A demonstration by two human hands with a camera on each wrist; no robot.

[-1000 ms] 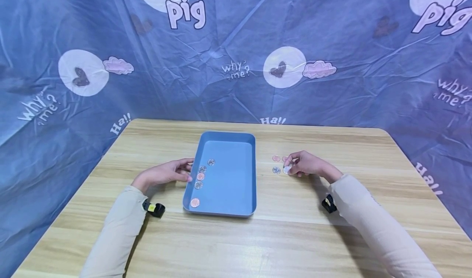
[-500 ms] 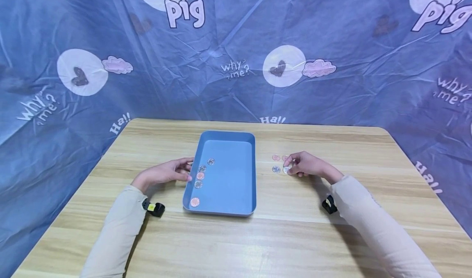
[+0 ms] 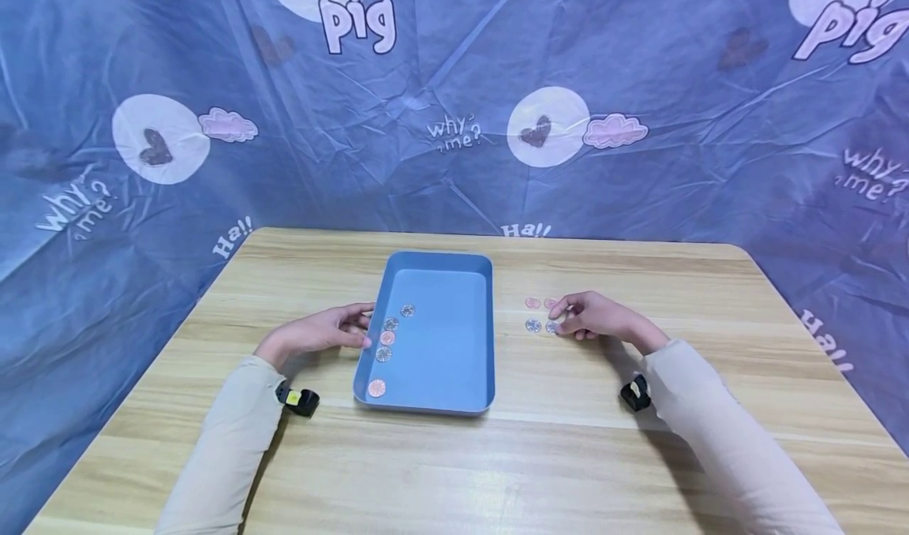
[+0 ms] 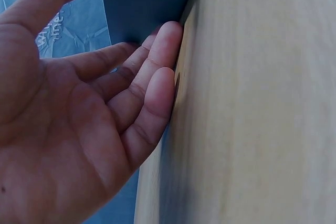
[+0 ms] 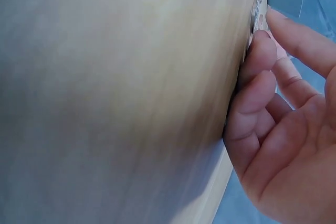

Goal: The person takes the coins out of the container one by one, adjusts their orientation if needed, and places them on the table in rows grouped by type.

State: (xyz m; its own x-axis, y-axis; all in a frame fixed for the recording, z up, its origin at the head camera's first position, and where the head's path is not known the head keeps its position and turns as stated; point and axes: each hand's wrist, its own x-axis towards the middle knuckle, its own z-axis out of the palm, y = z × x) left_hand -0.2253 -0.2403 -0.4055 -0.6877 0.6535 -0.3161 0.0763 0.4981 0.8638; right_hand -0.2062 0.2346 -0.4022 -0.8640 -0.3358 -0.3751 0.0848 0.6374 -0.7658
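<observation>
Left hand (image 3: pixel 319 332): relaxed against your tray (image 3: pixel 443 346).
Right hand (image 3: pixel 595 314): eased rightward; you can't tell if grasping.
Silver coin (image 3: pixel 550 327): barer now, so likely settled.

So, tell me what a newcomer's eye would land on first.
Likely the blue tray, standing on the wooden table with five coins along its left side. Next, four coins to its right, beside the right hand. Behind the table hangs a blue backdrop printed "pig" and "why me?"

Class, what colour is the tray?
The tray is blue; the head view shows it best.
</observation>
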